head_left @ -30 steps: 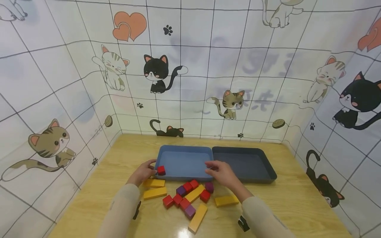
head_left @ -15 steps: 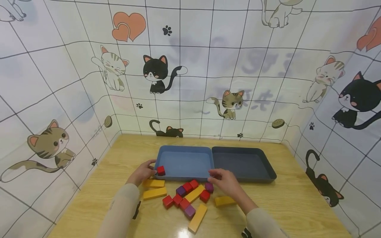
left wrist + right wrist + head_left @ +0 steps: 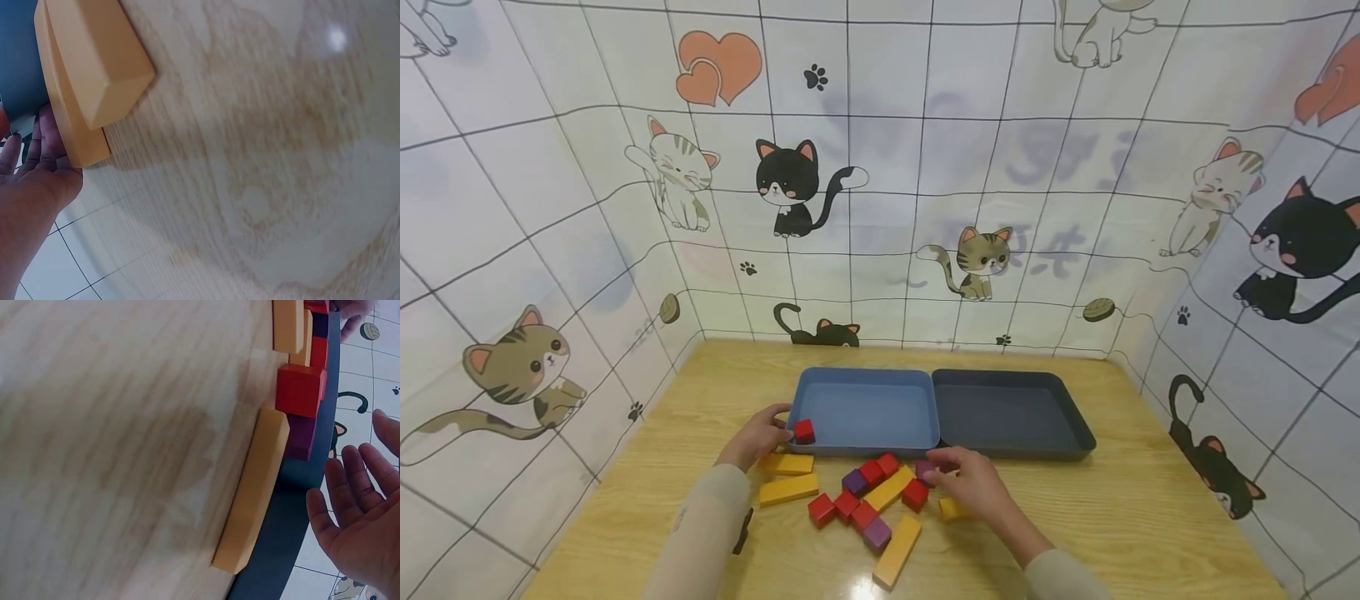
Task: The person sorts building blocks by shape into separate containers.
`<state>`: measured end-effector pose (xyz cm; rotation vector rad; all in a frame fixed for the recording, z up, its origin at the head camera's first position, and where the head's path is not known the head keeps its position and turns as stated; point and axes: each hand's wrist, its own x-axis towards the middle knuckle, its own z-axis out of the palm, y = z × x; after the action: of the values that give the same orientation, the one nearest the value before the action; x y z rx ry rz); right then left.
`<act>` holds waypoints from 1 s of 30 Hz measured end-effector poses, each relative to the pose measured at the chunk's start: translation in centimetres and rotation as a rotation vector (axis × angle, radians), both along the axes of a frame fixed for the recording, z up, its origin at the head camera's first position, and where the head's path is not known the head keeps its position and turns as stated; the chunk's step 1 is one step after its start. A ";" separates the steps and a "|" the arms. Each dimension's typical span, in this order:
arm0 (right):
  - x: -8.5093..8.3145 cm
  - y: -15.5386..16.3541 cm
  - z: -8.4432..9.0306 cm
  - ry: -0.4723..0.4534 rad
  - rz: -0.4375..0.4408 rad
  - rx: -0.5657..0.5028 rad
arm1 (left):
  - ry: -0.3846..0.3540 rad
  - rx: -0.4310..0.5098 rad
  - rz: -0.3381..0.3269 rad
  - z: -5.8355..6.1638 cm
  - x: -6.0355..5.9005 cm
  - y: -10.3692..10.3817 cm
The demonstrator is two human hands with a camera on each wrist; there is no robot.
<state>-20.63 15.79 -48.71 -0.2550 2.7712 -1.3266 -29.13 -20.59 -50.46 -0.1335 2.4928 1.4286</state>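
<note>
My left hand (image 3: 758, 437) grips the left wall of the blue tray (image 3: 868, 404), close to its front corner. Just inside that corner lies a red cube (image 3: 803, 431). Over the front right corner of this tray, my right hand (image 3: 976, 483) hovers with thumb and fingers apart, nearest to a purple cube (image 3: 923, 471). In the right wrist view its fingers (image 3: 340, 494) are loosely extended and hold nothing. A red cube (image 3: 915, 495) sits just in front of the purple one. Partly hidden under the right hand is a yellow block (image 3: 253, 494).
A dark grey tray (image 3: 1011, 408) adjoins the blue one on the right. Several red and purple cubes and a yellow block (image 3: 891, 490) form a cluster before the trays. Two yellow blocks (image 3: 788, 490) lie by the left forearm, another yellow block (image 3: 897, 552) nearer me.
My right hand has come down and toward me from above the blue tray's right edge to the purple cube. The left hand stays at the tray's left wall.
</note>
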 end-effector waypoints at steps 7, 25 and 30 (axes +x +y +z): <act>0.5 -0.4 -0.5 0.024 0.017 0.026 | 0.003 0.004 0.004 0.1 0.1 0.0; 1.7 -0.9 -2.4 0.054 0.034 0.037 | 0.004 -0.001 -0.008 0.0 0.2 -0.1; 1.8 -1.1 -2.8 0.061 0.016 0.085 | 0.001 0.002 -0.015 0.1 0.3 -0.2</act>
<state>-18.79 14.65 -51.47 -0.3170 2.8607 -1.2132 -28.87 -20.79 -50.41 -0.1132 2.4876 1.4260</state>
